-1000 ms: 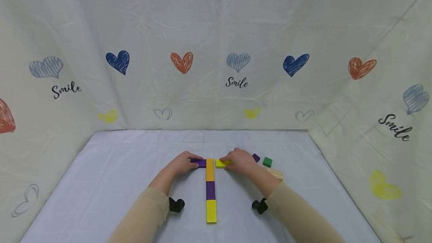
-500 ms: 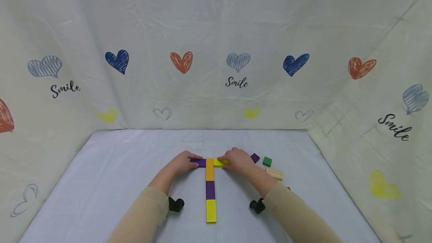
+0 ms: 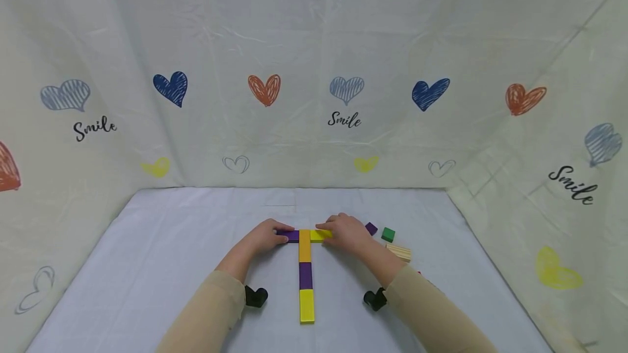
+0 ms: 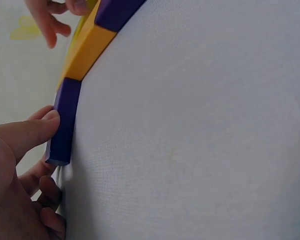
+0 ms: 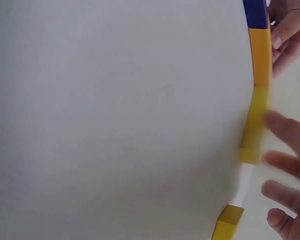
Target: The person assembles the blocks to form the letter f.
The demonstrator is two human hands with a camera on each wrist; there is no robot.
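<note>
Our L hand (image 3: 262,237) pinching purple block (image 4: 65,120), R hand (image 3: 348,232) at yellow block (image 5: 252,130), we can't tell its grip, orange block (image 3: 305,247) btwn.

"Which blocks lie crosswise, below the frame's centre?"

"A purple block (image 3: 294,236) on the left, a yellow block (image 3: 320,236) on the right, each touching the upper end of an orange block (image 3: 305,245)."

"And that one?"

"Lengthwise, heading a straight column: a second purple block (image 3: 306,275) below it, then a second yellow block (image 3: 307,306), end to end, at the lower middle."
</note>
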